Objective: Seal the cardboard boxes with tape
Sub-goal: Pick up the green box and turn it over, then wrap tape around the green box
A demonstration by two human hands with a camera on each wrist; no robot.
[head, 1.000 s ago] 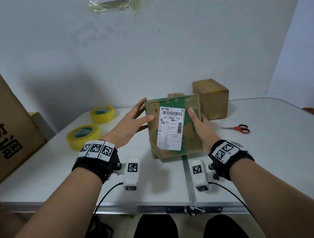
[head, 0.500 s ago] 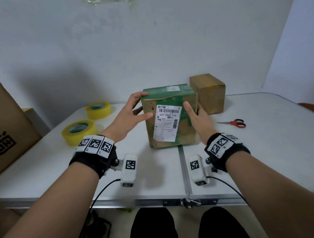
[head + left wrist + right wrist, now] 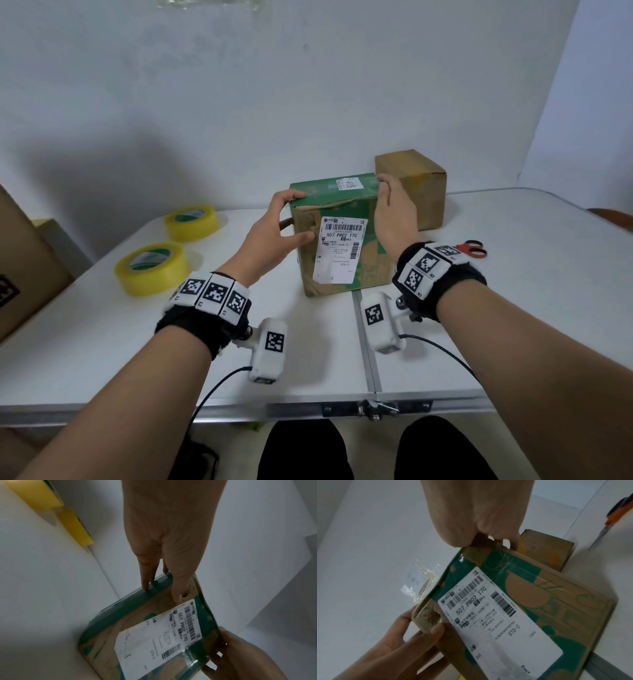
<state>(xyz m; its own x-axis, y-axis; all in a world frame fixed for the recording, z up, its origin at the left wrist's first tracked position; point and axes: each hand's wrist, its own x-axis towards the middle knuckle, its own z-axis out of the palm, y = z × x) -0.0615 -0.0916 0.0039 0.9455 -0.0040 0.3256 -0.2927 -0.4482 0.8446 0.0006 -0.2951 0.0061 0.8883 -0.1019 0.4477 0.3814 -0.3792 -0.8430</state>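
A green and brown cardboard box (image 3: 368,270) with a white shipping label stands upright on the table's middle, label side facing me. My left hand (image 3: 277,226) grips its upper left corner, fingers over the top edge and thumb on the front face. My right hand (image 3: 394,209) grips the upper right corner with curled fingers. In the left wrist view, the left hand (image 3: 168,547) pinches the box (image 3: 106,632) at its edge. Seen from the right wrist, the right hand (image 3: 476,513) clasps the box (image 3: 556,601) at its taped corner. Two yellow tape rolls (image 3: 152,269) (image 3: 191,222) lie to the left.
A plain brown box (image 3: 421,185) stands behind the green one at the right. Red-handled scissors (image 3: 474,248) lie right of my right wrist. A large cardboard carton (image 3: 20,267) leans at the table's left edge. The white folding table (image 3: 102,342) meets the wall at the back.
The box has tipped from leaning toward me to standing upright, a little farther away. My right hand slid from the front face up to the top right corner; left fingers now hook the top edge.
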